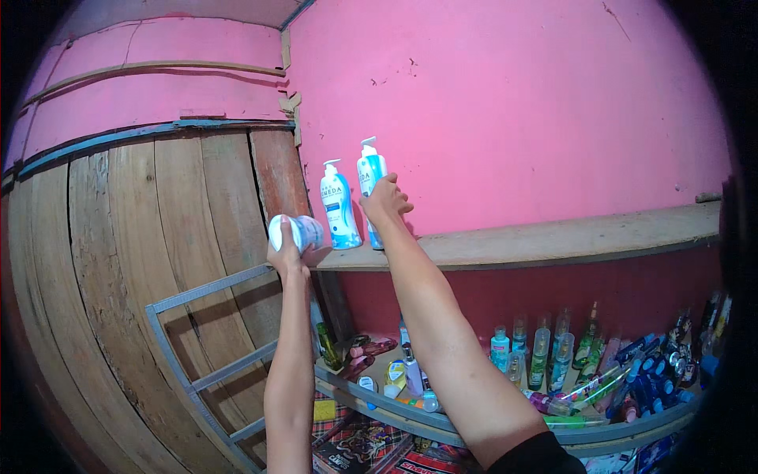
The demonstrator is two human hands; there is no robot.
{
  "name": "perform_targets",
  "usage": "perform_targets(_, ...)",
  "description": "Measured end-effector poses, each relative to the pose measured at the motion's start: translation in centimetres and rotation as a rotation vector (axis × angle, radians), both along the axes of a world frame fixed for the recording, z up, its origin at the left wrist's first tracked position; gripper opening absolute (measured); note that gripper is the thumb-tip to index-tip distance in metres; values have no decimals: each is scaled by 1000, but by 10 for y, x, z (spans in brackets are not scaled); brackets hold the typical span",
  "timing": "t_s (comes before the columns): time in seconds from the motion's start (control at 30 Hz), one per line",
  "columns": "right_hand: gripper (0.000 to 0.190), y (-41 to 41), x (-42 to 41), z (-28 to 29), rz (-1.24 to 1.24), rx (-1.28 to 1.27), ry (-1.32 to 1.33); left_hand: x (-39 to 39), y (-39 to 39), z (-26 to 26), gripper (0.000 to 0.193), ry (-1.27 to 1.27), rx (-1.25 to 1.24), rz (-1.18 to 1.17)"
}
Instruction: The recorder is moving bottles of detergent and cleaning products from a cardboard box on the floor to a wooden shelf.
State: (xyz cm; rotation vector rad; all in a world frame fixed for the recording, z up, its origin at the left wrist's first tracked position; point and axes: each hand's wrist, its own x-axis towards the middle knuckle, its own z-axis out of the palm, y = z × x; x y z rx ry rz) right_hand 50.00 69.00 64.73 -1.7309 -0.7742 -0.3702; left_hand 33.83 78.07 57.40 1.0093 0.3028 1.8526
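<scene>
My right hand grips a white and blue pump bottle at the left end of a wooden shelf; its base is at the shelf's surface. Just left of it, another pump bottle with the same blue wave pattern stands upright on the shelf. In my left hand is a white bottle, tilted on its side with its broad white end towards me. That hand is near the shelf's left end, and its fingers are partly hidden behind the bottle.
Below, a lower shelf with a grey metal edge holds several spray bottles, some upright, some lying in a heap. A grey metal frame stands at left before a wooden plank wall. A pink wall rises behind the upper shelf.
</scene>
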Motion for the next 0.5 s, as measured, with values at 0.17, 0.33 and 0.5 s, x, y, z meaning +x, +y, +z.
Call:
perform_targets(0.17,84,-14,-5,-6,125,61,45,-24,-14,-10,83,-348,155,-207)
perform_targets(0.33,96,1,45,-6,363,395,249,-35,-63,-22,93,-395,344,-440)
perform_targets(0.5,100,-47,3,-11,472,518,486,-35,-118,-33,96,-376,448,-390)
